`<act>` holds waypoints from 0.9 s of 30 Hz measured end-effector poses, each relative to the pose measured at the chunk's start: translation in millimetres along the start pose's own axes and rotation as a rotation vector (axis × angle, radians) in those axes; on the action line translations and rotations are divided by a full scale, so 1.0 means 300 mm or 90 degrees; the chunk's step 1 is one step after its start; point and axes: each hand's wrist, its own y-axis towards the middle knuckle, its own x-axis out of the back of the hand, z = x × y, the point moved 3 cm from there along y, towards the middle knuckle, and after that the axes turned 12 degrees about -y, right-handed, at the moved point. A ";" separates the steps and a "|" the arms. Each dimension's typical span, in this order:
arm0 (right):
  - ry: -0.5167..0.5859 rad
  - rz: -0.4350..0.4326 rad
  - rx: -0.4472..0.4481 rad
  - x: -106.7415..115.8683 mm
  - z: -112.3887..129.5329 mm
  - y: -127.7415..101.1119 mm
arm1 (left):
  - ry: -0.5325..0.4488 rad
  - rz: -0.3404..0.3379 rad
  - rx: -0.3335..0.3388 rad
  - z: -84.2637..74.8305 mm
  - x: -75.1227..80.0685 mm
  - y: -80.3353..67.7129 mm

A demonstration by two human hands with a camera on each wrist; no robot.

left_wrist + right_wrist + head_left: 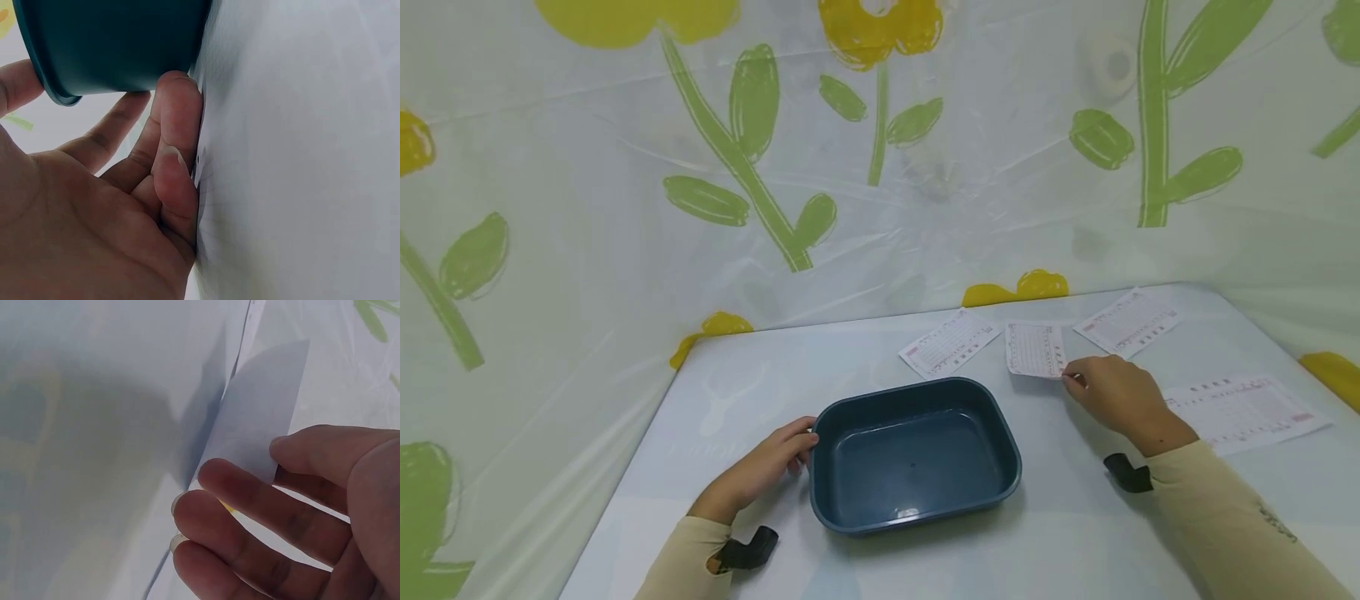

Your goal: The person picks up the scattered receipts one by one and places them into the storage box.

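Note:
In the head view my right hand (pixel 1112 396) pinches a small printed paper slip (pixel 1034 350) by its near right corner. The slip's near edge is lifted off the table. The right wrist view shows its blank underside (pixel 265 394) bending upward, its edge between thumb and index finger, the other fingers (pixel 231 550) loosely bent. At the left end of a dark blue plastic basin (pixel 917 467), my left hand (pixel 763 467) holds the rim. In the left wrist view one digit reaches the basin's rim (pixel 53 87), and others touch the outer wall below it.
More printed slips lie on the white table (pixel 737 392): one behind the basin (pixel 951 343), one at the back right (pixel 1127 321). A larger printed sheet (pixel 1251 412) lies beside the right forearm. A flower-patterned curtain (pixel 925 225) hangs behind the table.

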 end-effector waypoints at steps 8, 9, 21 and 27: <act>0.011 0.007 -0.036 0.023 -0.037 0.007 | 0.002 0.002 -0.004 -0.011 0.010 -0.004; 0.012 0.012 -0.042 0.021 -0.042 0.007 | 0.000 0.002 -0.005 -0.009 0.010 -0.002; 0.051 -0.005 -0.071 0.015 -0.086 0.007 | 0.002 0.006 -0.001 -0.008 0.012 0.001; 0.063 -0.015 -0.083 0.010 -0.102 0.004 | 0.006 0.006 0.007 -0.008 0.011 0.004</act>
